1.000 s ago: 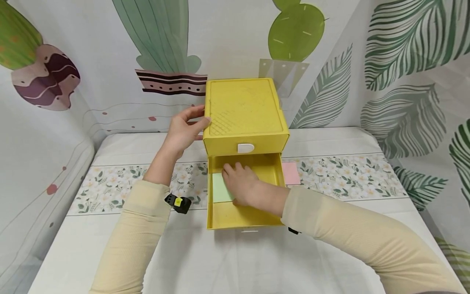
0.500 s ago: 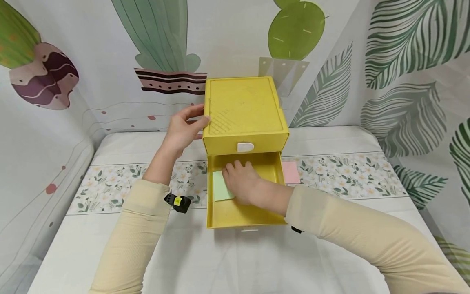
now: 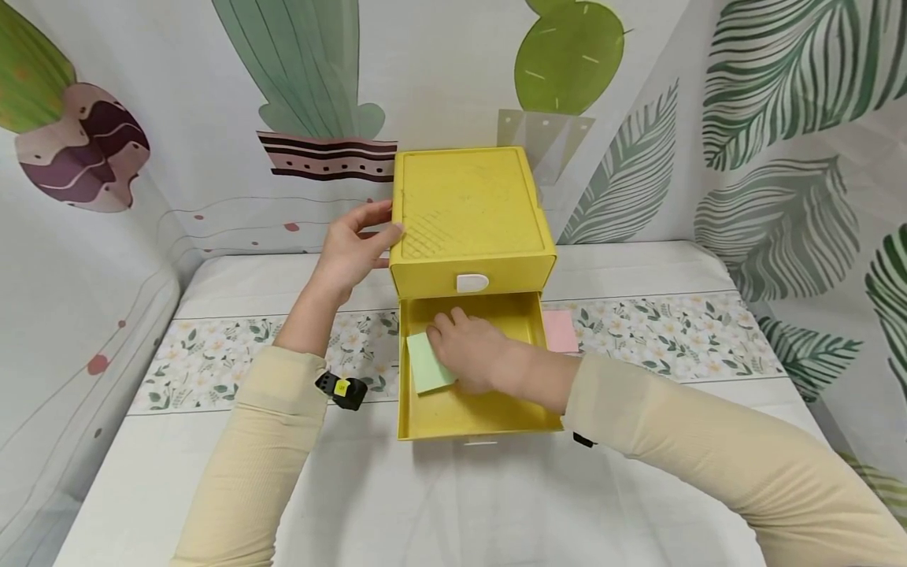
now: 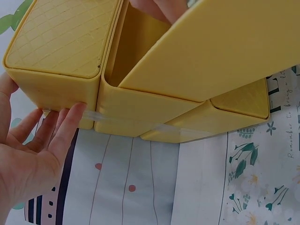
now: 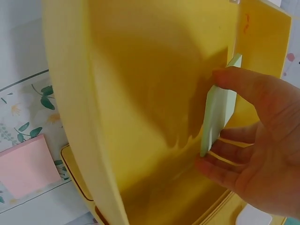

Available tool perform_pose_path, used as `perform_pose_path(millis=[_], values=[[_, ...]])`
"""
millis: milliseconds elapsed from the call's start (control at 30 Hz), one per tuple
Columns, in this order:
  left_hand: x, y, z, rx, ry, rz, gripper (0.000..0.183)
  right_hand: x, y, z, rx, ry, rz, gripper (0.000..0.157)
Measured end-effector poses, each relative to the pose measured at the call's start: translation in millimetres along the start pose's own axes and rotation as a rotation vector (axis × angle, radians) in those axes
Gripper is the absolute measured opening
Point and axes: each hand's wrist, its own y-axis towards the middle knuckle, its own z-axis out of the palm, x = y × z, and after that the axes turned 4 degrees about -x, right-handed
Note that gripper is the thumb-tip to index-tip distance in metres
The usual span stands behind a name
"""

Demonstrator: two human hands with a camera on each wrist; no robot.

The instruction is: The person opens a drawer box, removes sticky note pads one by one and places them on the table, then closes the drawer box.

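Note:
A yellow drawer cabinet [image 3: 468, 205] stands at the back of the table, its lower drawer [image 3: 482, 413] pulled out. My left hand [image 3: 354, 244] rests against the cabinet's left side, thumb on the top edge and fingers spread along the side wall [image 4: 51, 89]. Inside the drawer, my right hand [image 3: 468, 346] pinches a light green sticky note pad [image 3: 428, 366] near the left wall. From the right wrist, the green pad [image 5: 218, 112] shows tilted up on edge between thumb and fingers.
A pink sticky note pad [image 3: 560, 331] lies on the cloth right of the drawer. The upper drawer, with a white handle [image 3: 472, 283], is pushed in. Patterned fabric [image 3: 439, 71] hangs behind the cabinet. A black wrist camera [image 3: 343, 390] sits at the left cuff.
The green sticky note pad has turned and tilted in the drawer as the right hand grips it. The right forearm has shifted slightly right. The left hand stays on the cabinet.

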Motion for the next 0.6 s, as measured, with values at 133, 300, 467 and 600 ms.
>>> perform_pose_path(millis=[133, 300, 467, 600], values=[[-0.4, 0.1, 0.0, -0.001, 0.002, -0.001, 0.049, -4, -3, -1.3, -0.024, 0.058, -0.013, 0.074], [-1.0, 0.1, -0.3, -0.001, -0.002, 0.0, 0.049, -9, -7, -0.2, -0.058, 0.089, -0.031, 0.073], [-0.8, -0.1, -0.5, -0.003, 0.003, -0.004, 0.049, -12, -15, -0.4, -0.091, 0.068, -0.057, 0.072], [-0.3, 0.1, -0.1, -0.004, 0.001, -0.005, 0.049, -14, -23, -3.3, -0.087, 0.061, -0.067, 0.074]])
